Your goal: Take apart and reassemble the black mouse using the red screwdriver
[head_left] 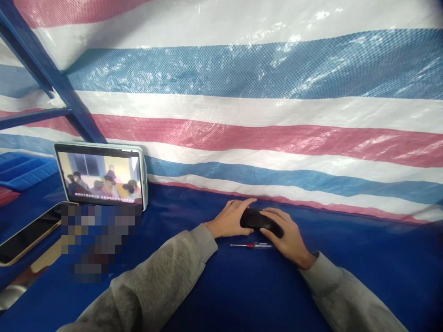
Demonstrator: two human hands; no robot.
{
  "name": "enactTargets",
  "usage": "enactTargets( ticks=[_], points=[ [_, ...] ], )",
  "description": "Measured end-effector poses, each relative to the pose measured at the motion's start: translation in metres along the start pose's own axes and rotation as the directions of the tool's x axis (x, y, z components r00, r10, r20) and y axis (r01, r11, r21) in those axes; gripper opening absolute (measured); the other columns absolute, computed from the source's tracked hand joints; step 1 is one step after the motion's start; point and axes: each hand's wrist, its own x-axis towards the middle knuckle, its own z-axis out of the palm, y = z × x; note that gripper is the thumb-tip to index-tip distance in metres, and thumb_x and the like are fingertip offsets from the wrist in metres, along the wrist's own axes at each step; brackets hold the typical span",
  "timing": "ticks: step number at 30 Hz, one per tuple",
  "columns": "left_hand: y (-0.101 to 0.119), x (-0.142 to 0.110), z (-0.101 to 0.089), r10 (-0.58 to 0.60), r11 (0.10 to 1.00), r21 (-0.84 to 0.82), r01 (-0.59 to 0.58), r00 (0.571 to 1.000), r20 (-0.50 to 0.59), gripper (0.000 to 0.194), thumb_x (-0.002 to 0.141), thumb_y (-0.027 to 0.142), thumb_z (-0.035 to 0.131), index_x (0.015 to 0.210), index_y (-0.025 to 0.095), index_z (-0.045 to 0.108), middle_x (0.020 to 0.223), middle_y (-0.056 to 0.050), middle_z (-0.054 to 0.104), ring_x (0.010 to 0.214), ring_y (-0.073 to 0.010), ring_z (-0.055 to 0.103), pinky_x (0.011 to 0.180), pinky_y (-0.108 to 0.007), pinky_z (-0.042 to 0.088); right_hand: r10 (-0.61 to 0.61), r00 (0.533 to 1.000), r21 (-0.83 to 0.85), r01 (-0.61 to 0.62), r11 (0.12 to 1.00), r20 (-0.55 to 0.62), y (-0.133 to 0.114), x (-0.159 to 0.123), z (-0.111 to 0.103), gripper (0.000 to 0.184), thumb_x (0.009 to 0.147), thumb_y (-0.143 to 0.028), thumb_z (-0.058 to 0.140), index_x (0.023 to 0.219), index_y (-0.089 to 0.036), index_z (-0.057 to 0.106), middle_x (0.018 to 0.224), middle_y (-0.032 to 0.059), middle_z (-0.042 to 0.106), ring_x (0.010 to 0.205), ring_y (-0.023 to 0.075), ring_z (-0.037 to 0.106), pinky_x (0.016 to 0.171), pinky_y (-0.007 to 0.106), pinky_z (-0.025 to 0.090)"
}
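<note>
A black computer mouse (262,221) lies between my two hands, just over the blue tabletop. Its left end is gripped by my left hand (230,220), with the thumb side toward the mouse and one finger reaching past its far edge. My right hand (287,235) closes on the right end, fingers over the top and thumb along the near side. Close in front of the mouse, a small screwdriver (252,246) with a clear handle and red collar rests on the table, its tip pointing left. Neither hand touches it.
At the left, a tablet (100,177) stands upright playing a cartoon. A phone (32,233) lies beside it, next to a pixelated patch. Blue trays (26,170) sit farther left. Behind the table hangs a striped tarp (259,138), with a blue metal frame (58,78) at its left.
</note>
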Motion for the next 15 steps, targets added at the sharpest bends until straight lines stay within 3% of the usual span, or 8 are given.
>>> enactTargets(
  ticks=[15],
  points=[
    [0.0004, -0.0008, 0.0002, 0.014, 1.0, 0.005, -0.014, 1.0, -0.013, 0.089, 0.068, 0.035, 0.079, 0.145, 0.03, 0.033, 0.132, -0.007, 0.054, 0.124, -0.031, 0.049, 0.108, -0.047, 0.035, 0.03, 0.999, 0.044, -0.031, 0.999, 0.03, -0.0004, 0.0017, -0.0001, 0.038, 0.086, -0.043, 0.06, 0.12, -0.027, 0.065, 0.123, 0.0081, 0.064, 0.114, 0.0286, 0.059, 0.098, 0.049, 0.048]
  ],
)
